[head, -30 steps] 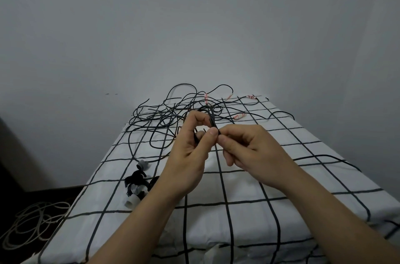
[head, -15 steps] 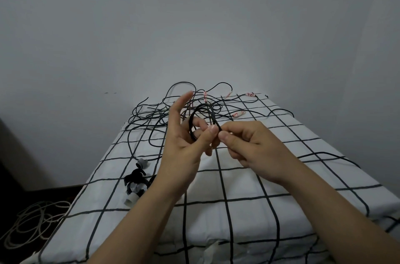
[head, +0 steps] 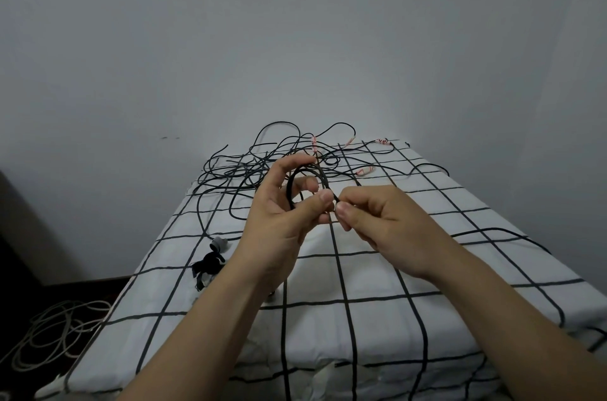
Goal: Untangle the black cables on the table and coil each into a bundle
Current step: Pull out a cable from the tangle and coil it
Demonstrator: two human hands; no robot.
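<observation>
Left hand (head: 279,223) index curls back over cable loop (head: 290,187), thumb pinning it; right hand (head: 377,223) pinches same cable beside thumb. Tangle (head: 244,170) waits far on surface (head: 377,272). Best: feed even turns, steady tension.

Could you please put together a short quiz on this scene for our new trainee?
1. True or false: the left hand holds a loop of cable, and the right hand pinches it.
2. Where does the tangle lie? A: at the near edge. B: at the far end of the table. C: on the floor.
3. Fill in: the pale cord lies on the ____.
Key: 1 true; 2 B; 3 floor.
</observation>
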